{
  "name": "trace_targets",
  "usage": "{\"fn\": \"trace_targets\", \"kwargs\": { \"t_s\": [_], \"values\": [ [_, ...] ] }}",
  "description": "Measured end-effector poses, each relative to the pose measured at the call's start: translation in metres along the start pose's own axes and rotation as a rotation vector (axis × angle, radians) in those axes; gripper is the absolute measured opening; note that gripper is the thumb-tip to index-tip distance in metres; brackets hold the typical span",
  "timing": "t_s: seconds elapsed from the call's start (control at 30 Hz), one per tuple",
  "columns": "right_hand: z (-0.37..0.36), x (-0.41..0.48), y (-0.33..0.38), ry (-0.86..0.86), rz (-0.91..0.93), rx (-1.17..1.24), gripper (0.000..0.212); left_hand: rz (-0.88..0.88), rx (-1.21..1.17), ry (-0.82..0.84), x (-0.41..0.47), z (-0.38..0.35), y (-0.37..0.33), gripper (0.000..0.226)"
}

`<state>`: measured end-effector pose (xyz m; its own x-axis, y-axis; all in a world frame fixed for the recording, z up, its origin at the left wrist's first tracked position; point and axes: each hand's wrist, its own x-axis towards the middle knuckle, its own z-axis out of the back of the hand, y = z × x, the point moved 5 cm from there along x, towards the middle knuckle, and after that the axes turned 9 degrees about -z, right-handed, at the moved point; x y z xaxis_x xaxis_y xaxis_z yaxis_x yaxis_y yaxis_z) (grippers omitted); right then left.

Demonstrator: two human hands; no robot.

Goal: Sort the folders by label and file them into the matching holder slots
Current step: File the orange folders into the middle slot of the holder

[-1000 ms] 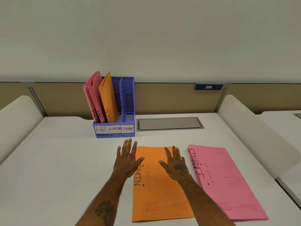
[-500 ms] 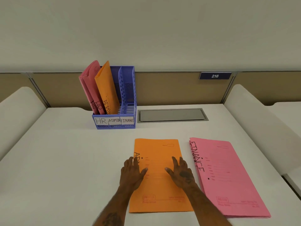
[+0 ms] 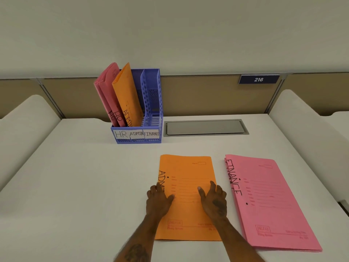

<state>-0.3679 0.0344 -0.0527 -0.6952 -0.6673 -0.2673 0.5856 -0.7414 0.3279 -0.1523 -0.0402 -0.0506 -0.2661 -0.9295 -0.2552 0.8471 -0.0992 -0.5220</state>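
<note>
Left grip and right grip, both bare hands, lie palm-down on the ADMIN folder, one at each long edge. The fingers are spread and only lightly bent, and neither grip is closed round anything. The folder lies flat on the desk. The paired placement probably steadies the folder and reaches both edges ahead of a lift.

Just right of it, not touching, lies the pink FINANCE stack, with its label along the left edge so it reads at a glance. It appears to hold more than one folder.

Farther back stands the holder, its front marked HR, ADMIN, FINANCE from left to right. Two pink HR folders lean in the left slot and a filed orange folder in the middle one, labels facing forward. The FINANCE slot shows nothing in it. By its label, the ADMIN folder belongs in the middle slot.

Behind these are a cable lid and plate 216.
</note>
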Motion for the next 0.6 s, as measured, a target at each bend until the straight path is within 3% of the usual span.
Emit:
{"fn": "trace_targets", "kwargs": {
  "t_s": [0.3,0.5,0.6],
  "values": [
    [-0.001,0.002,0.000,0.011,0.010,0.109,0.069,0.028,-0.353,0.001,0.006,0.008,-0.004,0.053],
    [-0.001,0.003,0.000,0.034,0.033,0.020,0.072,0.064,-0.621,0.036,0.004,0.023,-0.014,0.072],
    [0.001,0.008,0.003,0.089,0.055,-0.002,0.073,0.026,-0.674,0.020,0.007,0.035,-0.027,0.069]
  ]
}}
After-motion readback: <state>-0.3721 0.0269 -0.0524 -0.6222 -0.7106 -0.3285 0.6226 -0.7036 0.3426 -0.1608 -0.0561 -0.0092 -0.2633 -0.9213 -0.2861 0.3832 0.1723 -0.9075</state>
